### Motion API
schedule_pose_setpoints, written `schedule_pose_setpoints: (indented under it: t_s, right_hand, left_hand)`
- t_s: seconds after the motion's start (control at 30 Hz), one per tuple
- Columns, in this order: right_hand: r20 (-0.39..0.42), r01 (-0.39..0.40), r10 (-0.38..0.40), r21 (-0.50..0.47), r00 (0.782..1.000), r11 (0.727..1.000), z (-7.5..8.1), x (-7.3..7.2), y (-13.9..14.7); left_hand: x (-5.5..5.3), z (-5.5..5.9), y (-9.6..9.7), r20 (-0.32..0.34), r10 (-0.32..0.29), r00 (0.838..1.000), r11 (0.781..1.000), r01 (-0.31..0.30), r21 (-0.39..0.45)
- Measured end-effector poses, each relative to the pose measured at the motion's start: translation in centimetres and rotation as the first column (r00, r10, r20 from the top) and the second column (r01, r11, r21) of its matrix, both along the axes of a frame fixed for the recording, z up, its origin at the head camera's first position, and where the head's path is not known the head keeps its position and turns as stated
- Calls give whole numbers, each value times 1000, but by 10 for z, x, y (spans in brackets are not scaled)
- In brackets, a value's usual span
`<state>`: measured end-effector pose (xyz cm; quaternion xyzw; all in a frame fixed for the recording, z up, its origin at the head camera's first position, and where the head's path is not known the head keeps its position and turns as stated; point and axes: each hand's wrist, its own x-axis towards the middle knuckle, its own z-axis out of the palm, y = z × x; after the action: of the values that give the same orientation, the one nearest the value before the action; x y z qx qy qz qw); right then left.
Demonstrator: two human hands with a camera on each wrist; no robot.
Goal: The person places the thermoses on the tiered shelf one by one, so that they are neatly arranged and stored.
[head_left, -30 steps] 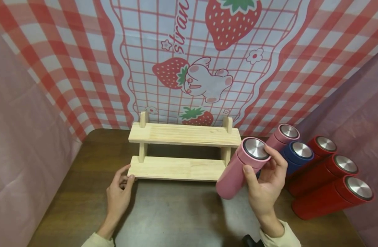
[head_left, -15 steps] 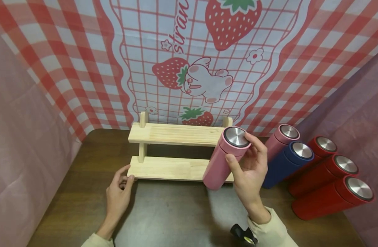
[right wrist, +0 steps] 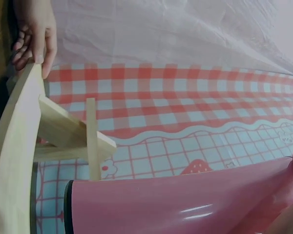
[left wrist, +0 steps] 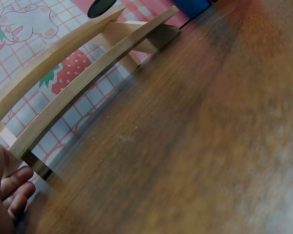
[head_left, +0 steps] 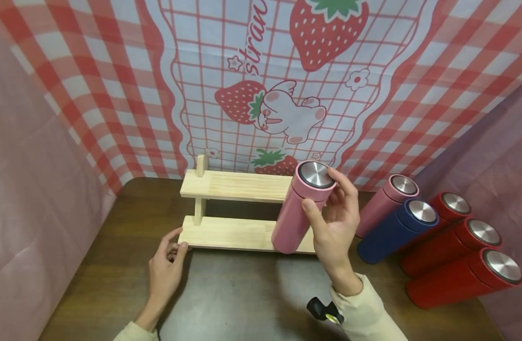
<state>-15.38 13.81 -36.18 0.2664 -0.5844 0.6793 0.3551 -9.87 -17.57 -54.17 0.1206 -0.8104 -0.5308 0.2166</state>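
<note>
Right hand [head_left: 333, 232] grips pink thermos [head_left: 292, 213] near two-tier wooden rack [head_left: 239, 184]. Left hand [head_left: 165, 270] pinches lower shelf's [head_left: 222, 233] left end. Five more thermoses [head_left: 393, 234] stand right on tabletop [head_left: 227, 293].

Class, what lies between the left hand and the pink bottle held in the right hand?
The lower wooden shelf lies between the left hand and the held pink bottle; the head view shows that stretch of shelf bare.
</note>
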Motion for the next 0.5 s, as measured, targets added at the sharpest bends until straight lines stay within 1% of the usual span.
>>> schedule_pose_setpoints:
  t_s: [0.17,0.5]
  right_hand:
    - [-12,12,-12,11,1000,1000,7,-7,-6]
    - [-47,25,-24,25,999,999,16,-22,-23]
  left_hand:
    - [0,0,1,10,0,1000,1000,0,7]
    - [-1,1,1,3,5,1000,1000,-5,-11]
